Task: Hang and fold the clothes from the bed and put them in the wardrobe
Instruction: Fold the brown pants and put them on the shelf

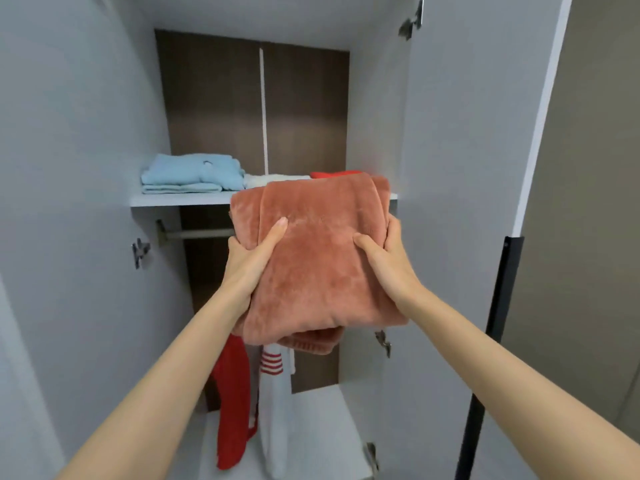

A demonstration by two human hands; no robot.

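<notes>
Head view: both hands, left (251,254) and right (388,252), grip folded pink fleece (318,258) mid-frame, just below shelf (180,199). Blue stack (194,173) shelved, red garment (232,393) hung. Bed unseen; remainder unknown.

Left hand (250,259) and right hand (389,259) flank a folded plush garment (320,265) before the shelf (180,199). Folded clothes (194,173) lie on it. Hanging garments (233,393) are below.
</notes>
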